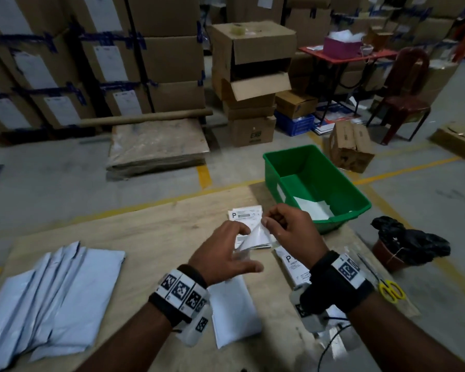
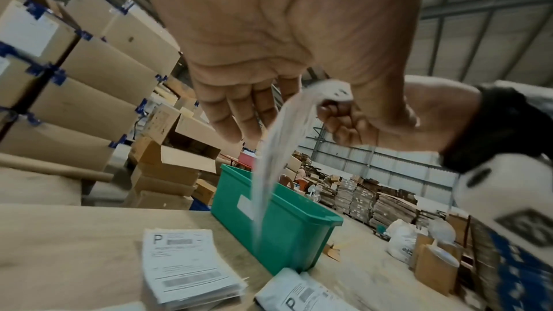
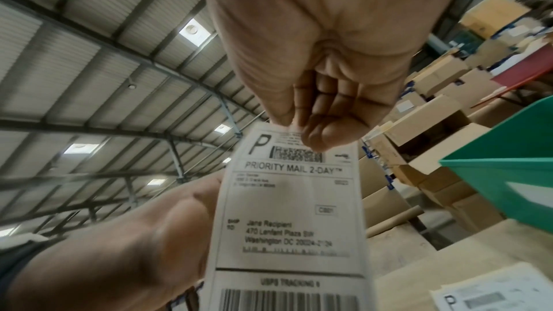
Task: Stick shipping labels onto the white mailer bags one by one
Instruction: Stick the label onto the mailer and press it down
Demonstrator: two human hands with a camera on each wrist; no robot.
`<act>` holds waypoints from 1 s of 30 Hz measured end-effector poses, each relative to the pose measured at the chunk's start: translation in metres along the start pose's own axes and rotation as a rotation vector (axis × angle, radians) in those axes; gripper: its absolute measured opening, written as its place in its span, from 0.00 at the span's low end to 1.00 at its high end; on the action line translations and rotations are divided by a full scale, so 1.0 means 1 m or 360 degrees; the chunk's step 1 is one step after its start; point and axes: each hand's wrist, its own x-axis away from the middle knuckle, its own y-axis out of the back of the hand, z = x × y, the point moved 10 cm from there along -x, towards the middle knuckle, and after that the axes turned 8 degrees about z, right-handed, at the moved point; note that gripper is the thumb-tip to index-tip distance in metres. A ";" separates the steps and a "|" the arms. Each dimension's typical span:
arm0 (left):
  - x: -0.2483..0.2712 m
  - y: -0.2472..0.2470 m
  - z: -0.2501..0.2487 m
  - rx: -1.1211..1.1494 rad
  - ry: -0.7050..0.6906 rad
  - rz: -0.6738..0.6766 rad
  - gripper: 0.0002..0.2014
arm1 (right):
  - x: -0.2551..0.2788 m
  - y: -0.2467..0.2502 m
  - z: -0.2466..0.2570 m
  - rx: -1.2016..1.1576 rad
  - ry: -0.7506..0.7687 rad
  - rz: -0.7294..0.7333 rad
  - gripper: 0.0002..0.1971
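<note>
Both hands hold one shipping label (image 1: pixel 255 237) up over the wooden table (image 1: pixel 145 224). My right hand (image 1: pixel 266 222) pinches its top edge between thumb and fingers; the right wrist view shows the printed face (image 3: pixel 287 209). My left hand (image 1: pixel 234 242) grips the label's lower side with thumb (image 3: pixel 179 221) against it, other fingers spread. Seen edge-on, the label (image 2: pixel 281 138) hangs down from the right hand's pinch (image 2: pixel 338 112). A plain white mailer bag (image 1: pixel 234 312) lies under my wrists. A stack of labels (image 1: pixel 244 214) lies just beyond the hands.
Several unlabelled mailers (image 1: pixel 51 299) are fanned out at the table's left. A labelled mailer (image 1: pixel 293 267) lies at the right. A green bin (image 1: pixel 279 167) holding white paper stands at the far right corner. Yellow scissors (image 1: pixel 391 289) lie at the right edge, a black-lined bucket (image 1: pixel 408 242) beyond.
</note>
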 end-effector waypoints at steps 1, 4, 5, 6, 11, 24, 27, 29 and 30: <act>0.008 0.002 0.004 -0.0047 0.0014 -0.0011 0.39 | -0.003 -0.009 0.008 0.0014 0.0001 0.0014 0.04; 0.029 0.020 0.016 -0.0112 -0.0011 -0.0225 0.24 | -0.010 -0.032 0.031 0.0079 0.0012 0.0042 0.06; 0.035 0.028 0.020 -0.0111 -0.0034 -0.0310 0.17 | -0.011 -0.038 0.038 0.0098 0.0025 0.0048 0.07; 0.041 0.035 0.024 -0.0097 -0.0043 -0.0376 0.11 | -0.011 -0.044 0.044 0.0121 0.0037 0.0063 0.07; 0.061 0.058 0.053 -0.0080 0.0045 -0.0511 0.08 | -0.005 -0.065 0.060 0.0141 0.0044 0.0076 0.13; 0.079 0.079 0.095 0.0487 0.0131 -0.0507 0.11 | 0.011 -0.132 -0.003 0.0212 -0.0387 0.0319 0.10; 0.077 0.073 0.096 0.0554 0.0115 -0.0480 0.11 | 0.012 -0.128 -0.011 0.0195 -0.0411 0.0264 0.11; 0.076 0.068 0.097 0.0569 0.0124 -0.0476 0.11 | 0.014 -0.124 -0.016 0.0159 -0.0433 0.0244 0.11; 0.075 0.066 0.098 0.0586 0.0134 -0.0477 0.11 | 0.015 -0.123 -0.017 0.0129 -0.0430 0.0238 0.11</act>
